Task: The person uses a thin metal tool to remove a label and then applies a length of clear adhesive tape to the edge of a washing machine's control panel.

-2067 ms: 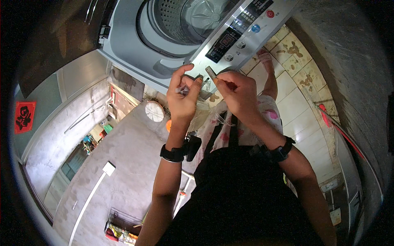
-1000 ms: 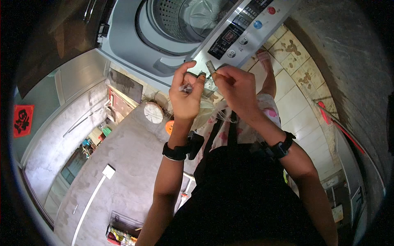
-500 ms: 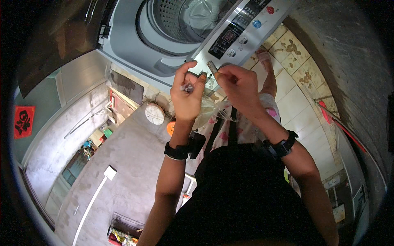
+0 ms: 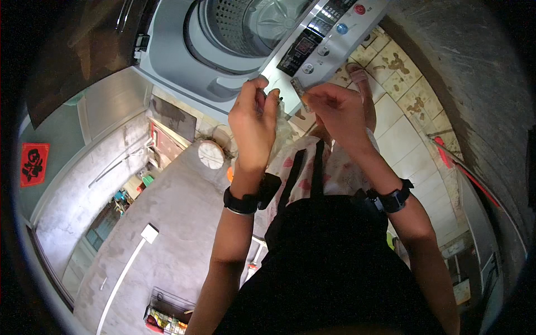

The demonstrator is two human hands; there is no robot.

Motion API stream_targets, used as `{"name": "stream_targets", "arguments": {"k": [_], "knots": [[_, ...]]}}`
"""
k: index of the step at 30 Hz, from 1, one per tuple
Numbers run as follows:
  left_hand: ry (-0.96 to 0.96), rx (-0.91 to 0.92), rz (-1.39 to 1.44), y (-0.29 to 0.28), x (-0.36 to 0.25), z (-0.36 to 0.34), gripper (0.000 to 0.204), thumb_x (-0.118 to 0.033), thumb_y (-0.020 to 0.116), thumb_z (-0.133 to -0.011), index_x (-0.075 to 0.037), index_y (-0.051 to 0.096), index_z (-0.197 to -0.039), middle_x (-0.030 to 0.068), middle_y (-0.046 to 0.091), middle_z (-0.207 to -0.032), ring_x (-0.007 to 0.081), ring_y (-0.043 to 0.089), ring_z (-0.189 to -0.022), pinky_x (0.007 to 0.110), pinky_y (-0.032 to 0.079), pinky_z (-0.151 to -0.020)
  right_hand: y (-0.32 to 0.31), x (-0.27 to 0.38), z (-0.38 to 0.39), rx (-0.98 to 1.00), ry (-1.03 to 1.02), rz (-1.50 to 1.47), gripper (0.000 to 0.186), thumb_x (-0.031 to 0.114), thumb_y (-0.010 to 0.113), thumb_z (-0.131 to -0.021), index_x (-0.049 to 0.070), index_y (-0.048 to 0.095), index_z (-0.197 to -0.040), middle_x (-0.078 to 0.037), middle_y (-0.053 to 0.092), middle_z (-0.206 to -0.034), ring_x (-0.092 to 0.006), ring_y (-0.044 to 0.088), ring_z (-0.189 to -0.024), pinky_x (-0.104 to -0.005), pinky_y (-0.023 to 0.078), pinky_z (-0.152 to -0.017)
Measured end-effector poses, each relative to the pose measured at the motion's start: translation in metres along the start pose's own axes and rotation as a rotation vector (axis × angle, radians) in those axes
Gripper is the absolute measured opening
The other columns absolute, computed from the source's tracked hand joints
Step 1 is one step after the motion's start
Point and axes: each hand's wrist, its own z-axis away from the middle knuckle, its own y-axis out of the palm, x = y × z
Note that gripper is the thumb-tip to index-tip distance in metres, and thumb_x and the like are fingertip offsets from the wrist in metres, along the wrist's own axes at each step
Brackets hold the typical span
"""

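My left hand point(image 4: 250, 125) is closed on a clear plastic bag point(image 4: 285, 129), which hangs down between my two hands. Its thumb and forefinger curl upward, and a tiny dark bit shows near the thumb tip. In my right hand point(image 4: 339, 111) a small flat greyish strip point(image 4: 297, 85) is pinched between thumb and fingers, its free end pointing up and left. What it is made of, I cannot tell. Both hands are over the near corner of a grey top-loading washing machine point(image 4: 167, 72), just below its control panel point(image 4: 304, 53). Its lid is raised and the drum point(image 4: 229, 28) shows.
A concrete wall point(image 4: 446, 50) rises on the right beside the tiled floor point(image 4: 413, 134). One slippered foot point(image 4: 359, 75) stands near the machine. To the left are a round white-topped object point(image 4: 211, 154), a white pipe point(image 4: 125, 271) and a wire basket point(image 4: 167, 321).
My right hand has shifted slightly right with the strip, now lower and tilted differently. My left hand has turned, so its palm and the bag part inside it show less.
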Motion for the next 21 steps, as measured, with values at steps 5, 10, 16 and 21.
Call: {"name": "stream_targets", "arguments": {"k": [5, 10, 16, 21], "knots": [[0.168, 0.002, -0.142, -0.007, -0.003, -0.012, 0.012, -0.006, 0.063, -0.078, -0.002, 0.057, -0.087, 0.0154, 0.058, -0.073, 0.0299, 0.058, -0.061, 0.036, 0.046, -0.054, -0.007, 0.014, 0.003, 0.018, 0.051, -0.036, 0.011, 0.007, 0.061, -0.080, -0.002, 0.063, -0.086, -0.003, 0.061, -0.067, -0.0059, 0.053, -0.054, -0.0205, 0.043, -0.048], [0.309, 0.146, -0.410, -0.012, -0.010, -0.022, 0.013, -0.010, 0.061, -0.078, -0.003, 0.054, -0.086, 0.0159, 0.059, -0.076, 0.0338, 0.059, -0.066, 0.041, 0.046, -0.057, -0.018, 0.013, 0.001, 0.035, 0.031, -0.050, 0.013, 0.008, 0.059, -0.082, -0.003, 0.063, -0.087, -0.002, 0.059, -0.065, -0.0056, 0.052, -0.053, -0.0207, 0.042, -0.048], [0.255, 0.282, -0.499, -0.018, -0.011, -0.031, 0.017, -0.010, 0.062, -0.076, -0.003, 0.051, -0.087, 0.0157, 0.059, -0.074, 0.0343, 0.059, -0.066, 0.041, 0.046, -0.056, -0.029, 0.017, 0.004, 0.019, 0.076, -0.051, 0.015, 0.011, 0.059, -0.083, -0.004, 0.062, -0.088, -0.002, 0.058, -0.066, -0.0055, 0.052, -0.055, -0.0206, 0.042, -0.048], [0.187, 0.230, -0.298, -0.024, -0.009, -0.026, 0.015, -0.012, 0.062, -0.082, -0.002, 0.053, -0.089, 0.0158, 0.060, -0.074, 0.0317, 0.060, -0.062, 0.034, 0.045, -0.055, -0.037, 0.019, 0.002, 0.005, 0.069, -0.044, 0.015, 0.012, 0.061, -0.083, -0.003, 0.063, -0.087, -0.001, 0.058, -0.065, -0.0050, 0.051, -0.055, -0.0202, 0.042, -0.048]]}}
